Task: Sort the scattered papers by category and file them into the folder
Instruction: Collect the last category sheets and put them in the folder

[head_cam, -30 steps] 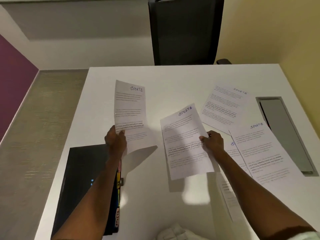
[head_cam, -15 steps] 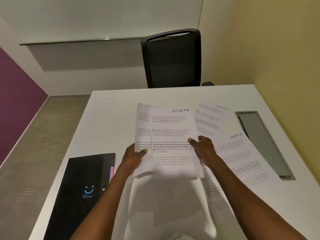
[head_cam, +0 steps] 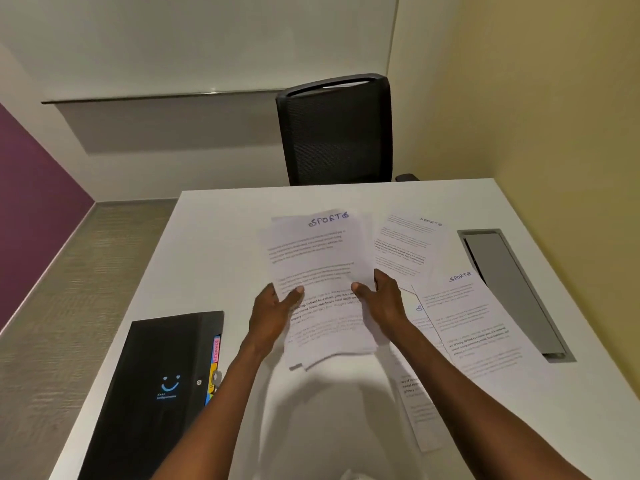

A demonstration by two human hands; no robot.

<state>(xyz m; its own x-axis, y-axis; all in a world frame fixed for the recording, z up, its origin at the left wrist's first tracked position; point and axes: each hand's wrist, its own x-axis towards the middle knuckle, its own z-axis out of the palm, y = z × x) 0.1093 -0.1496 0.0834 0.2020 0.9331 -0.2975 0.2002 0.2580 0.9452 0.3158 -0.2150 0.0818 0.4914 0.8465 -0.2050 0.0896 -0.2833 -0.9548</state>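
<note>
- The two SPORTS sheets held apart a second ago are now one stack (head_cam: 317, 285), pinched between left hand (head_cam: 273, 311) and right hand (head_cam: 382, 301).
- Merging is done; squaring edges likely comes next.
- Loose SPORTS sheets (head_cam: 474, 320) lie beyond the right hand; the black folder (head_cam: 156, 386) sits outside the left forearm, on the surface (head_cam: 214, 244).

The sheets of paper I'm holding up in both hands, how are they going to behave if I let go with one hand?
The sheets, held by the left hand and right hand, look thin, so they would probably droop. Their bottom edges are already uneven, so they may fan apart or slip. They seem light; a thumb pinch likely holds them.
</note>
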